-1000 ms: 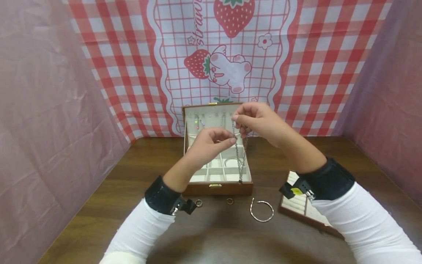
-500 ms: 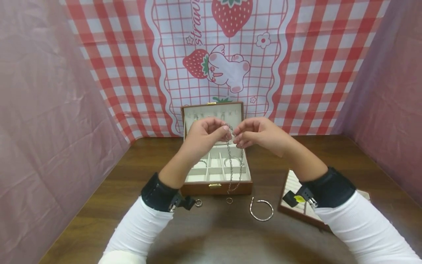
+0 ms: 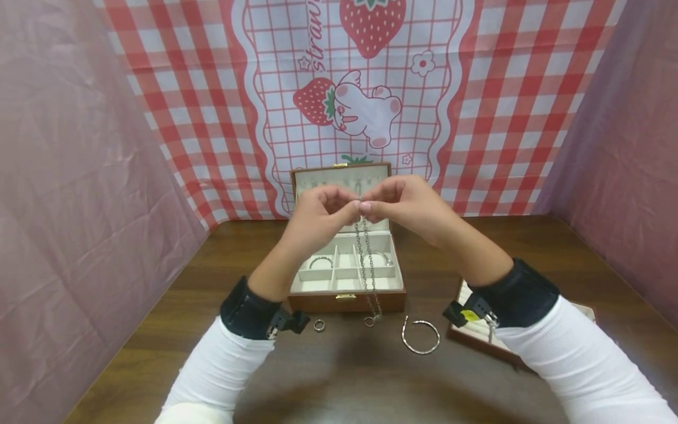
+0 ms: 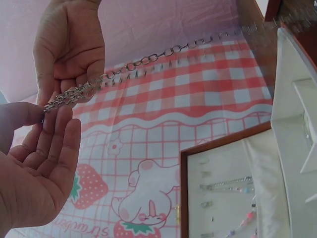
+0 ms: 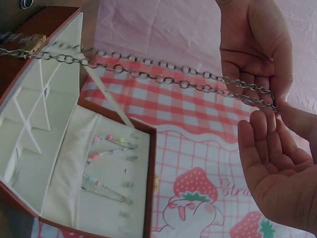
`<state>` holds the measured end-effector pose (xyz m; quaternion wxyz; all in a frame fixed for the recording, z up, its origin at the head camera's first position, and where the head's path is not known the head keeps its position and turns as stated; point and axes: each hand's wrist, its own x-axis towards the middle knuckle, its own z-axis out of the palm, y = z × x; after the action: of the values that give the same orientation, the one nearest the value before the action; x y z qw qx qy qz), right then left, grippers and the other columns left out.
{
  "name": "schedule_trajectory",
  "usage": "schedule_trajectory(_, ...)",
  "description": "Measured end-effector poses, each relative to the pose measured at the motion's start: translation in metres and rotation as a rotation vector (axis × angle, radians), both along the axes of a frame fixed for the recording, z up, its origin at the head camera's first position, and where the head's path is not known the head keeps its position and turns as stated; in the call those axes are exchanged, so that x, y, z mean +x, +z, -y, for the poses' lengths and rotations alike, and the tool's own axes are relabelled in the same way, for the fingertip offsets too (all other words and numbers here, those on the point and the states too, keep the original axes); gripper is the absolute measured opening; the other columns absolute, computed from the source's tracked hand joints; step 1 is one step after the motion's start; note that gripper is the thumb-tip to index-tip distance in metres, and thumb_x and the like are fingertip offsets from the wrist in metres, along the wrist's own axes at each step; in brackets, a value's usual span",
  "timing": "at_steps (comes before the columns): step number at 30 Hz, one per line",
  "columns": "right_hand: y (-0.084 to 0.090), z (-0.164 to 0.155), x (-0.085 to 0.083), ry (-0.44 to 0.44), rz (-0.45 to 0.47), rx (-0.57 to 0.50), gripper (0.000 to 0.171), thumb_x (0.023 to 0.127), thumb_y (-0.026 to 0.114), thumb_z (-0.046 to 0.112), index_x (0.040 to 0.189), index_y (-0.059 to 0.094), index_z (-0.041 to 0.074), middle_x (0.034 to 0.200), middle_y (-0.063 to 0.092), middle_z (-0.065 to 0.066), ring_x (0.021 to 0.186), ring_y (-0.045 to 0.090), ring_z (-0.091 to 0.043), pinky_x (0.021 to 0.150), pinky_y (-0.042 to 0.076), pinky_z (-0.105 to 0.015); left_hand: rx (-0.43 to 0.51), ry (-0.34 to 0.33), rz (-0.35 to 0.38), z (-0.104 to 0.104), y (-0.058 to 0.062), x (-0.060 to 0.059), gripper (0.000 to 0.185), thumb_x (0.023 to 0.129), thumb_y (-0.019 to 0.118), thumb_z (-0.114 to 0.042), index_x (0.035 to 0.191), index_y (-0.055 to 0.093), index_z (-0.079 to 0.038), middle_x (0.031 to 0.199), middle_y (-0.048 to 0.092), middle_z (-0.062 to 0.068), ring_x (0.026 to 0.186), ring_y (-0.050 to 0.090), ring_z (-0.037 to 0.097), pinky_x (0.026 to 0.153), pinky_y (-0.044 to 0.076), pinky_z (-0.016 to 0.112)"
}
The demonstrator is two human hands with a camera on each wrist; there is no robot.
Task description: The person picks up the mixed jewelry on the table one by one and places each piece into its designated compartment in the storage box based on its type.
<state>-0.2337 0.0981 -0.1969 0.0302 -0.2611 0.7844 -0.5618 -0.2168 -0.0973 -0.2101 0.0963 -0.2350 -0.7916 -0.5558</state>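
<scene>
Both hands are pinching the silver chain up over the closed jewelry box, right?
Not quite: the jewelry box is open, its lid raised, as the head view shows. The left hand and right hand do pinch the silver chain above it.

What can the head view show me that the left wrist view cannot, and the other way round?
Only the head view shows the wooden table, the bangle and a small ring lying on it, and the box's lower compartments.

Only the left wrist view shows the beaded pieces hung inside the lid close up.

Both show the left hand and right hand pinching the chain, and the open jewellery box.
</scene>
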Motion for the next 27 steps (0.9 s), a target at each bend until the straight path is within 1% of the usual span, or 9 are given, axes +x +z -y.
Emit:
schedule_trajectory(4,0.006,0.006,0.0,-0.035,-0.095,0.069,0.016,0.09,0.07,0.01,0.099,0.07,-0.004,0.088,0.071,-0.013,0.079,0.067,-0.022,0.075,0.057,-0.031,-0.028,0.038,-0.038,0.005,0.002,0.002,0.012,0.091,0.07,-0.015,0.093,0.07,-0.003,0.082,0.07,0.006,0.076,0.066,0.022,0.069,0.056,0.032)
schedule_trajectory(8,0.013,0.011,0.001,-0.057,-0.173,0.131,0.013,0.091,0.066,0.01,0.094,0.069,-0.002,0.085,0.069,-0.012,0.079,0.065,-0.02,0.073,0.056,-0.029,0.014,0.056,-0.029,0.01,0.004,0.003,0.013,0.09,0.071,-0.015,0.092,0.071,-0.002,0.082,0.071,0.007,0.075,0.067,0.02,0.071,0.057,0.034)
schedule_trajectory(10,0.016,0.015,0.001,-0.044,-0.159,0.121,0.013,0.093,0.063,0.009,0.095,0.066,-0.003,0.086,0.068,-0.013,0.081,0.064,-0.021,0.076,0.056,-0.031,0.047,0.055,-0.017,0.011,0.005,0.003,0.014,0.09,0.072,-0.015,0.093,0.071,-0.001,0.083,0.071,0.008,0.075,0.068,0.02,0.072,0.058,0.034)
schedule_trajectory(15,0.027,0.024,0.0,-0.007,-0.07,0.048,0.011,0.097,0.057,0.007,0.097,0.06,-0.004,0.088,0.066,-0.016,0.083,0.066,-0.026,0.079,0.057,-0.034,0.118,0.029,-0.018,0.018,0.002,-0.001,0.016,0.09,0.071,-0.012,0.098,0.07,0.002,0.088,0.072,0.011,0.078,0.07,0.022,0.074,0.058,0.033)
schedule_trajectory(19,0.037,0.032,-0.004,0.003,-0.05,0.065,0.011,0.097,0.057,0.007,0.096,0.06,-0.004,0.088,0.066,-0.016,0.084,0.064,-0.03,0.077,0.057,-0.033,0.166,0.036,0.002,0.027,-0.001,-0.003,0.019,0.09,0.071,-0.011,0.102,0.07,0.003,0.091,0.072,0.012,0.082,0.069,0.022,0.078,0.057,0.034)
schedule_trajectory(21,0.043,0.034,-0.008,-0.003,-0.063,0.094,0.011,0.097,0.056,0.007,0.096,0.061,-0.003,0.088,0.066,-0.016,0.083,0.064,-0.029,0.076,0.057,-0.032,0.182,0.053,0.031,0.034,-0.005,-0.004,0.02,0.09,0.071,-0.012,0.104,0.069,0.002,0.093,0.072,0.011,0.085,0.069,0.025,0.08,0.057,0.034)
schedule_trajectory(23,0.05,0.034,-0.012,-0.016,-0.086,0.132,0.012,0.097,0.057,0.008,0.097,0.061,-0.003,0.091,0.066,-0.016,0.083,0.063,-0.028,0.076,0.056,-0.032,0.161,0.086,0.058,0.043,-0.011,-0.005,0.021,0.09,0.071,-0.013,0.105,0.069,0.001,0.095,0.071,0.011,0.087,0.067,0.026,0.081,0.057,0.037)
schedule_trajectory(25,0.056,0.032,-0.018,-0.028,-0.121,0.185,0.012,0.098,0.057,0.009,0.099,0.062,-0.002,0.093,0.067,-0.016,0.084,0.063,-0.027,0.076,0.056,-0.032,0.11,0.134,0.091,0.054,-0.023,-0.008,0.022,0.09,0.071,-0.014,0.106,0.07,0.0,0.095,0.071,0.011,0.087,0.066,0.026,0.08,0.056,0.038)
schedule_trajectory(27,0.061,0.028,-0.024,-0.044,-0.161,0.249,0.013,0.098,0.058,0.009,0.102,0.063,-0.002,0.095,0.067,-0.016,0.085,0.063,-0.026,0.076,0.055,-0.031,0.019,0.198,0.127,0.068,-0.038,-0.012,0.022,0.089,0.072,-0.015,0.106,0.071,-0.001,0.094,0.071,0.01,0.084,0.066,0.024,0.078,0.056,0.038)
